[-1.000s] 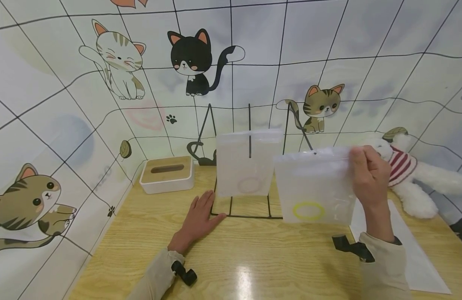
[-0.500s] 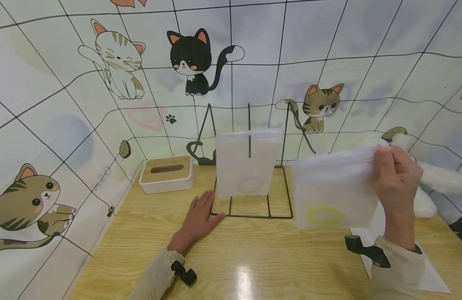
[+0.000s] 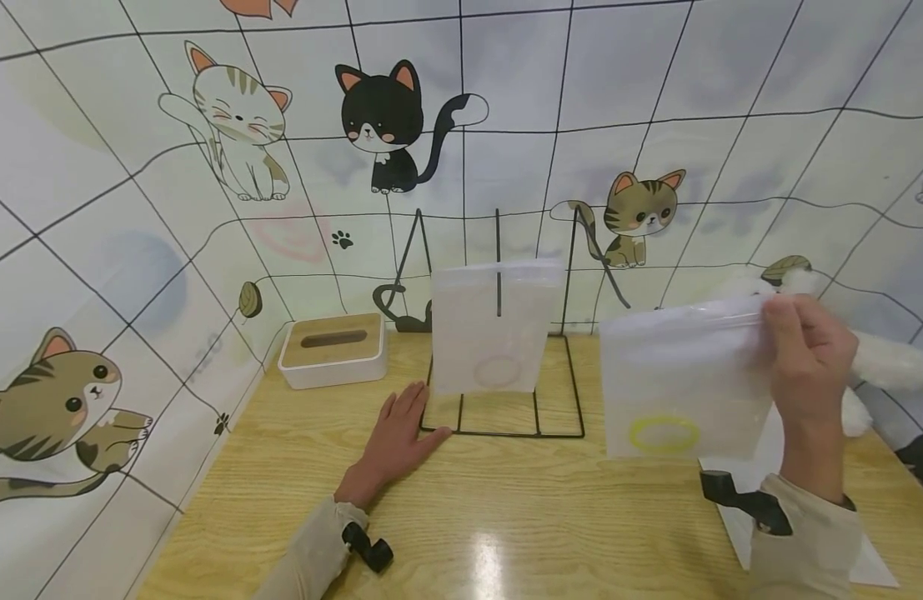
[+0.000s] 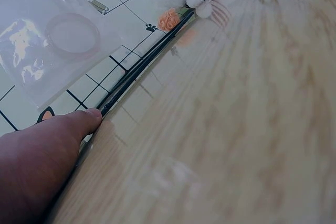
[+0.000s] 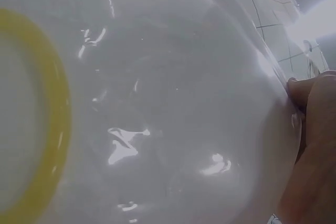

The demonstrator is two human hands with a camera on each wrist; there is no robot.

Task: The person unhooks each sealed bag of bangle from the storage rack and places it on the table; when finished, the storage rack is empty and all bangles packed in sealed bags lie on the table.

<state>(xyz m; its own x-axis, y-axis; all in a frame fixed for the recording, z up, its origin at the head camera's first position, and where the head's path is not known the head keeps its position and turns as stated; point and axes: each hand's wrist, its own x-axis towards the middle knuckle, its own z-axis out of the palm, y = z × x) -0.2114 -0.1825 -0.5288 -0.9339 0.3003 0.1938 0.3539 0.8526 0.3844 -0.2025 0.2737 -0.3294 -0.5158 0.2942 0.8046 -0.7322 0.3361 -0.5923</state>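
Note:
My right hand (image 3: 814, 358) pinches the upper right corner of a clear zip bag (image 3: 694, 375), held up right of the wire rack. A yellow ring (image 3: 633, 434) lies at the bag's bottom; the right wrist view shows part of this ring (image 5: 59, 114) close up through the plastic. On the black wire rack (image 3: 499, 434) hangs a second zip bag (image 3: 461, 333) holding a pale pinkish ring (image 3: 475, 372). My left hand (image 3: 393, 442) rests flat on the table, fingers extended, at the rack's front left corner. In the left wrist view its thumb (image 4: 79, 124) touches the base wire.
A white tissue box with a wooden lid (image 3: 333, 371) stands at the back left. To the right sits a white plush toy (image 3: 892, 358), partly hidden behind my right hand. White paper (image 3: 870, 567) lies on the table (image 3: 536, 517) beneath the right forearm. The cat-printed wall rises behind the rack.
My right hand has carried the bag with the yellow ring rightward, away from the rack, and slowed lately. The rack's right side now shows. The left hand and hanging bag have stayed put.

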